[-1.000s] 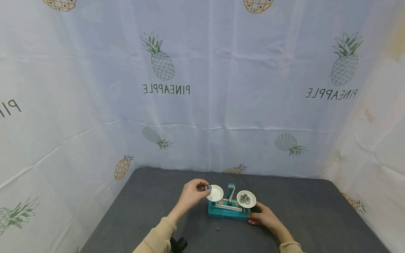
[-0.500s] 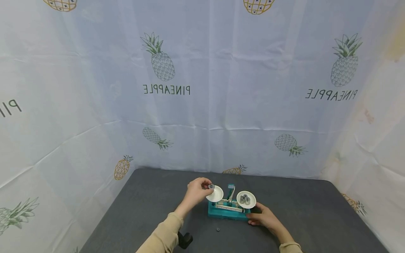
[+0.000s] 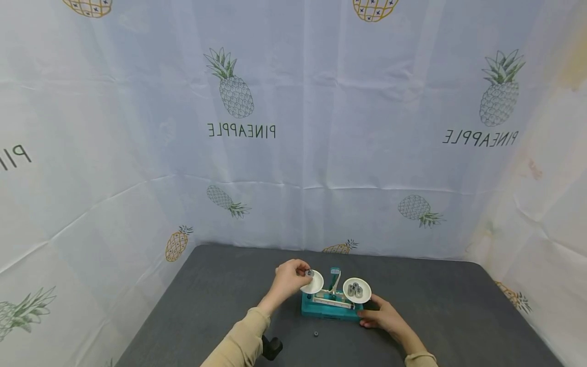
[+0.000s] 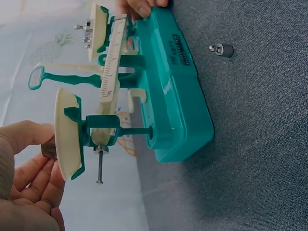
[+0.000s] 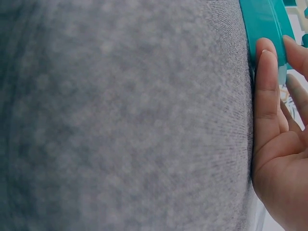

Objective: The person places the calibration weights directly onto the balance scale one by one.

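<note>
A teal balance scale (image 3: 326, 310) with two white pans stands on the dark table. My left hand (image 3: 289, 280) pinches a metal weight (image 4: 49, 148) between thumb and fingers at the left pan (image 3: 314, 287); in the left wrist view the pan's rim partly hides that weight, and I cannot tell whether it touches the pan. Several metal weights (image 3: 355, 290) stand together in the right pan (image 3: 366, 288). At the scale's right end my right hand (image 3: 385, 317) holds the base (image 5: 265, 21), thumb and fingers on its different sides. One small weight (image 4: 224, 50) lies on the table before the scale.
The dark grey table (image 3: 220, 285) extends to both sides of the scale. Behind it hangs a pale curtain (image 3: 293, 153) printed with pineapples. A black object (image 3: 272, 348) shows by my left forearm.
My left hand has moved slightly to the right, bringing the weight from the left pan's outer edge to over the pan. My right hand has stayed at the base.
</note>
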Tool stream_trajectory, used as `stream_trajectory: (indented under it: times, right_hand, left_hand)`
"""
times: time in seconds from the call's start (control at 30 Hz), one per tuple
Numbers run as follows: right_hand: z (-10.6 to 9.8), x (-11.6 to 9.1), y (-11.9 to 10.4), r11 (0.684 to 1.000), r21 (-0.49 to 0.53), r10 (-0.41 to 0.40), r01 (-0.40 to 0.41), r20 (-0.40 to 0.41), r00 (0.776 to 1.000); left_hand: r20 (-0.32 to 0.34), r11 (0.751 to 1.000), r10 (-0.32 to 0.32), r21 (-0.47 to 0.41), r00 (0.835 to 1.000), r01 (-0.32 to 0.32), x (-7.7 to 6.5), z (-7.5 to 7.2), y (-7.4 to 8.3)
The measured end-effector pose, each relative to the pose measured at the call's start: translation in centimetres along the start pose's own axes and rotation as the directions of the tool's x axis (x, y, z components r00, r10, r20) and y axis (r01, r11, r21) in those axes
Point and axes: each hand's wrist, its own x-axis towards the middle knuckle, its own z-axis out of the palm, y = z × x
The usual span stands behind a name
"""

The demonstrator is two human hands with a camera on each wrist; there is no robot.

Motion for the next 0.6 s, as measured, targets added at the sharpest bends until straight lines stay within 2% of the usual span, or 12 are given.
stream_trajectory:
  times: [0.6]
  right_hand:
    - [0.07,-0.04,0.07,1.0,-0.007,0.008,-0.008,-0.015,1.0]
  left_hand:
    - [0.022,0.999,0.034,-0.007,0.999,-0.033,-0.02,0.3,0.14]
